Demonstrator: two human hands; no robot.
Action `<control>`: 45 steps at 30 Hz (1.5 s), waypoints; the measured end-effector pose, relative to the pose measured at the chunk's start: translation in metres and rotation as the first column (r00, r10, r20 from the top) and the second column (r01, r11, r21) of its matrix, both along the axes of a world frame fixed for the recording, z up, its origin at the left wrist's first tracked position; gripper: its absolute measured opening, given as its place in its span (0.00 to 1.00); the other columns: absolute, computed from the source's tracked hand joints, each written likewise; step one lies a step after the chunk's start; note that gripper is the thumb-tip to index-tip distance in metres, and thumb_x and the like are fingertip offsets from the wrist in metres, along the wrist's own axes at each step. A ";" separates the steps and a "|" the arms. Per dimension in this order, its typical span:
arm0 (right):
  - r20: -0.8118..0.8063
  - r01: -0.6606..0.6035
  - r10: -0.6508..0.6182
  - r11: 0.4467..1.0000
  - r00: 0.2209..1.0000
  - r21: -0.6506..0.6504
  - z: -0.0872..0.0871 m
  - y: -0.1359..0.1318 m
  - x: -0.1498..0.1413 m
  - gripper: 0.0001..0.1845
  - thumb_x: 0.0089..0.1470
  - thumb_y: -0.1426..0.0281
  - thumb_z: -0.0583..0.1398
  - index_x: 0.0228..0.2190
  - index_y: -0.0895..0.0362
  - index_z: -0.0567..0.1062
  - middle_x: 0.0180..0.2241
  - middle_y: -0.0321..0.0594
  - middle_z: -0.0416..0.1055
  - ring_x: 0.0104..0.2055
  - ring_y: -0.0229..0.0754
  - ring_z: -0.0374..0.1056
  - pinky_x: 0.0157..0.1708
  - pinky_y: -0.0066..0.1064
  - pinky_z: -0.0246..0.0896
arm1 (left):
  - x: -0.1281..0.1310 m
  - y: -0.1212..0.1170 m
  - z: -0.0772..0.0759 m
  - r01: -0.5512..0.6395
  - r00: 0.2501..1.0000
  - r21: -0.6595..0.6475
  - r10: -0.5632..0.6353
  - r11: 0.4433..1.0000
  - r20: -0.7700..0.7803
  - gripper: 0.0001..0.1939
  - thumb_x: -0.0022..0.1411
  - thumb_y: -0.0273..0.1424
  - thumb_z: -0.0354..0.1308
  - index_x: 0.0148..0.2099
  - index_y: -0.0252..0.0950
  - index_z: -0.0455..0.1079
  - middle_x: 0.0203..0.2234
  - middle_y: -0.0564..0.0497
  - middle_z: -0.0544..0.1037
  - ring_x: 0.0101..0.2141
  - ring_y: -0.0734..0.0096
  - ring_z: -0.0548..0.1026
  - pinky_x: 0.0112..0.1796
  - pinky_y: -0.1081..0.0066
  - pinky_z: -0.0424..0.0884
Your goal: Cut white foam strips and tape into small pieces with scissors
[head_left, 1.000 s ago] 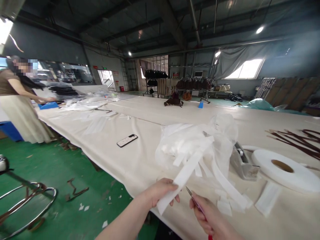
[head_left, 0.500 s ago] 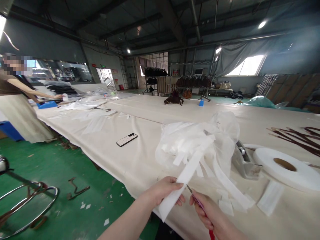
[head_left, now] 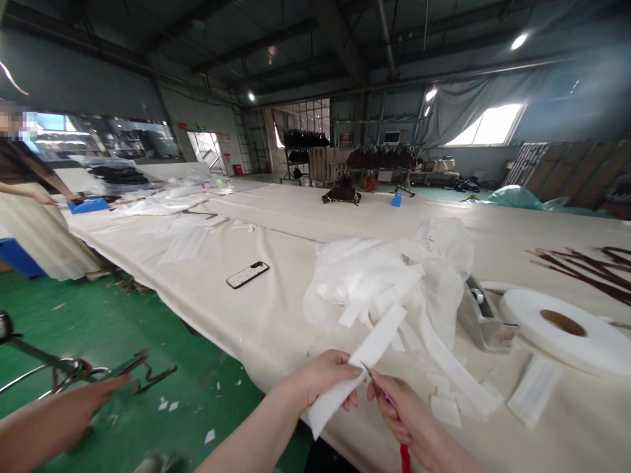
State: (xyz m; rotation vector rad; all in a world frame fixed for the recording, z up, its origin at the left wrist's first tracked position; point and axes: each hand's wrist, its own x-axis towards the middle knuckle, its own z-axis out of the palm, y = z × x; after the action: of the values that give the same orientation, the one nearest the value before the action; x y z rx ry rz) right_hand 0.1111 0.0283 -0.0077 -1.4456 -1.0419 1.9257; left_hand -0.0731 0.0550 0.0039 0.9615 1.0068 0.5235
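Note:
My left hand (head_left: 328,381) pinches a white flat strip (head_left: 382,335) between thumb and fingers, over the near edge of the cloth-covered table. The strip slants from lower left to upper right. In my right hand (head_left: 407,410) are scissors with a red handle (head_left: 405,458); my fingers hide much of them. Their dark tips touch or nearly touch the strip's right edge, just beside my left thumb. Beyond the strip lies a clear plastic bag (head_left: 320,305) with a heap of white strips (head_left: 379,272). One long strip (head_left: 458,374) trails from it to the right.
A tape dispenser (head_left: 486,322) and a large white roll (head_left: 532,309) stand at right, with brown straps (head_left: 566,266) beyond. A phone (head_left: 248,274) lies left of the bag. Another person's arm (head_left: 59,420) reaches in at lower left. A co-worker (head_left: 29,217) stands at far left.
The scissors' tips have come to the strip's edge. The strip's far end now shows lower, nearer my hands. Another person's arm has entered at lower left; the far co-worker's arm has drawn back.

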 end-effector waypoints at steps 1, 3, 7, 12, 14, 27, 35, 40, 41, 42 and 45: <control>-0.008 0.013 -0.013 1.000 1.000 -0.002 -0.001 0.001 -0.002 0.26 0.50 0.44 0.57 0.24 0.56 0.67 0.11 0.21 0.46 0.09 0.25 0.35 0.10 0.22 0.26 | 0.000 0.001 0.002 -0.005 1.000 0.014 0.005 1.000 -0.020 0.21 0.47 0.45 0.65 0.35 0.32 0.70 0.17 0.51 0.74 0.17 0.73 0.71 0.21 0.75 0.67; -0.028 0.032 -0.032 0.999 0.999 -0.010 -0.002 0.004 -0.005 0.27 0.49 0.43 0.57 0.22 0.55 0.65 0.11 0.20 0.45 0.09 0.25 0.34 0.09 0.22 0.25 | 0.000 0.003 0.004 -0.019 0.997 0.039 0.022 0.999 -0.073 0.19 0.47 0.43 0.65 0.34 0.32 0.71 0.16 0.52 0.73 0.17 0.74 0.70 0.19 0.76 0.66; -0.041 0.046 -0.048 0.998 0.998 -0.042 -0.006 0.011 -0.011 0.28 0.50 0.42 0.55 0.20 0.54 0.62 0.10 0.20 0.42 0.09 0.26 0.32 0.09 0.23 0.23 | -0.002 0.013 0.000 -0.009 0.989 0.087 0.022 0.996 -0.149 0.16 0.46 0.40 0.63 0.33 0.32 0.73 0.16 0.53 0.72 0.16 0.75 0.68 0.17 0.78 0.61; -0.073 0.010 -0.012 0.999 0.997 -0.034 -0.014 0.019 -0.013 0.27 0.51 0.44 0.55 0.20 0.54 0.61 0.10 0.20 0.42 0.09 0.26 0.32 0.09 0.23 0.23 | -0.005 0.024 -0.007 0.029 0.987 0.163 -0.003 0.986 -0.159 0.16 0.44 0.40 0.62 0.30 0.30 0.76 0.15 0.53 0.70 0.15 0.76 0.66 0.18 0.77 0.59; -0.079 0.012 -0.014 1.000 0.997 -0.023 -0.016 0.021 -0.012 0.26 0.52 0.45 0.55 0.20 0.54 0.61 0.10 0.21 0.43 0.09 0.26 0.32 0.09 0.23 0.24 | -0.005 0.026 -0.006 0.028 0.988 0.159 -0.002 0.987 -0.156 0.17 0.42 0.40 0.62 0.29 0.30 0.76 0.15 0.52 0.70 0.15 0.76 0.65 0.18 0.76 0.60; -0.134 0.061 -0.067 0.997 0.989 -0.043 -0.009 0.022 -0.012 0.27 0.55 0.45 0.53 0.20 0.54 0.60 0.10 0.21 0.43 0.10 0.26 0.32 0.10 0.22 0.23 | -0.005 0.025 0.009 -0.045 0.996 0.105 0.053 0.993 -0.074 0.20 0.42 0.43 0.65 0.31 0.30 0.75 0.15 0.54 0.69 0.14 0.77 0.62 0.17 0.76 0.56; -0.147 0.028 -0.032 0.999 0.989 -0.030 -0.005 0.023 -0.010 0.27 0.51 0.43 0.55 0.22 0.54 0.62 0.11 0.21 0.45 0.10 0.25 0.33 0.10 0.23 0.23 | -0.005 0.025 0.002 -0.132 0.989 0.109 0.139 0.985 -0.060 0.21 0.41 0.45 0.66 0.30 0.31 0.70 0.17 0.53 0.71 0.14 0.76 0.65 0.15 0.75 0.61; -0.096 0.029 -0.031 0.999 0.995 -0.030 -0.009 0.026 -0.013 0.25 0.54 0.45 0.53 0.23 0.54 0.63 0.11 0.21 0.45 0.10 0.26 0.34 0.10 0.24 0.23 | -0.006 0.025 0.005 -0.098 0.989 0.158 0.113 0.983 -0.094 0.20 0.43 0.44 0.65 0.30 0.31 0.72 0.17 0.52 0.71 0.15 0.75 0.67 0.17 0.75 0.61; -0.090 0.029 -0.031 0.999 0.995 -0.033 -0.009 0.027 -0.014 0.25 0.54 0.45 0.53 0.23 0.54 0.63 0.11 0.21 0.45 0.10 0.26 0.34 0.10 0.24 0.23 | -0.006 0.025 0.006 -0.084 0.990 0.173 0.102 0.981 -0.098 0.19 0.44 0.43 0.65 0.30 0.30 0.72 0.17 0.52 0.71 0.15 0.75 0.66 0.17 0.75 0.61; -0.089 0.027 -0.030 0.999 0.996 -0.034 -0.009 0.028 -0.014 0.25 0.54 0.45 0.53 0.23 0.54 0.63 0.11 0.21 0.45 0.10 0.26 0.34 0.10 0.24 0.23 | -0.007 0.025 0.007 -0.067 0.991 0.188 0.087 0.980 -0.105 0.19 0.45 0.43 0.64 0.29 0.30 0.72 0.17 0.52 0.71 0.16 0.75 0.66 0.17 0.75 0.61; -0.104 -0.023 0.021 0.999 0.994 -0.027 -0.013 0.032 -0.016 0.26 0.49 0.43 0.55 0.22 0.53 0.63 0.11 0.21 0.45 0.10 0.27 0.34 0.11 0.25 0.24 | -0.009 0.027 0.010 -0.002 0.989 0.221 0.035 0.975 -0.142 0.18 0.46 0.42 0.63 0.28 0.30 0.74 0.18 0.52 0.71 0.16 0.75 0.66 0.18 0.75 0.61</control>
State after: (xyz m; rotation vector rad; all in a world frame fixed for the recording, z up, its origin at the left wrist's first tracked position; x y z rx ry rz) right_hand 0.0947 0.0601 -0.0202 -1.3382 -0.9911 2.0156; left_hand -0.0825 0.0821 0.0135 1.2024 1.1046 0.5964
